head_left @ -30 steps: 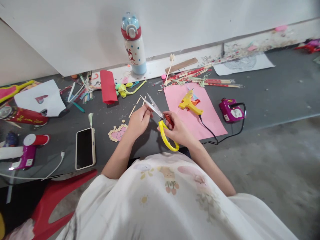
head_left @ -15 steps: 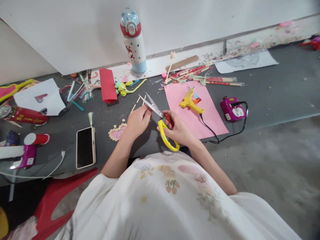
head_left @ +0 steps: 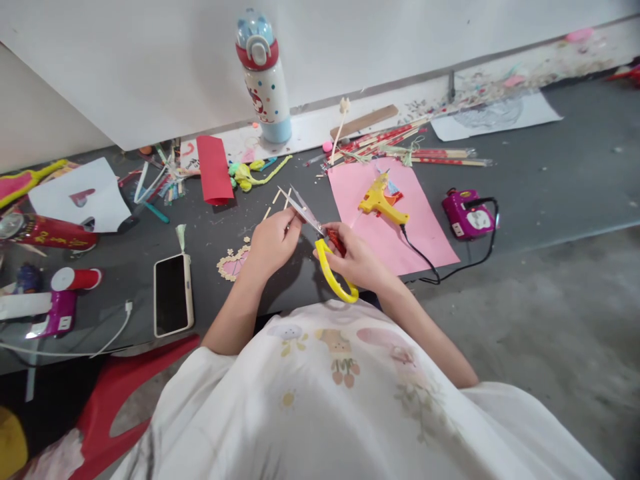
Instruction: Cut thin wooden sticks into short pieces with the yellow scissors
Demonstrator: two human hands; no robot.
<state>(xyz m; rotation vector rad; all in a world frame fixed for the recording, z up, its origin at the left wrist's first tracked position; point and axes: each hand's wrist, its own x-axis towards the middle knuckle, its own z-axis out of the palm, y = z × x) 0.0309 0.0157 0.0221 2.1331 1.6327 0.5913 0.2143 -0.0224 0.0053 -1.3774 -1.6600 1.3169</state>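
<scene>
My right hand (head_left: 353,257) is closed around scissors (head_left: 306,210) with a yellow handle loop. Their silver blades stand slightly apart and point up and left; something red shows between the right fingers. My left hand (head_left: 275,243) is pinched closed beside the blades, with a speck of red by its fingertips. What it holds is hidden. Partly behind the left wrist lies a heart-shaped piece (head_left: 234,265), pink with a pale beaded-looking border. Thin pale sticks (head_left: 274,203) lie just beyond the left hand.
A yellow glue gun (head_left: 383,203) rests on pink paper (head_left: 425,247), its cord running toward a purple box (head_left: 467,213). A phone (head_left: 173,295), a red thread spool (head_left: 77,278) and a red can (head_left: 50,232) lie left. A bottle (head_left: 267,93) stands behind red paper (head_left: 215,170).
The view has shifted slightly. Both hands and the scissors keep nearly the same place, and the blades still stand apart.
</scene>
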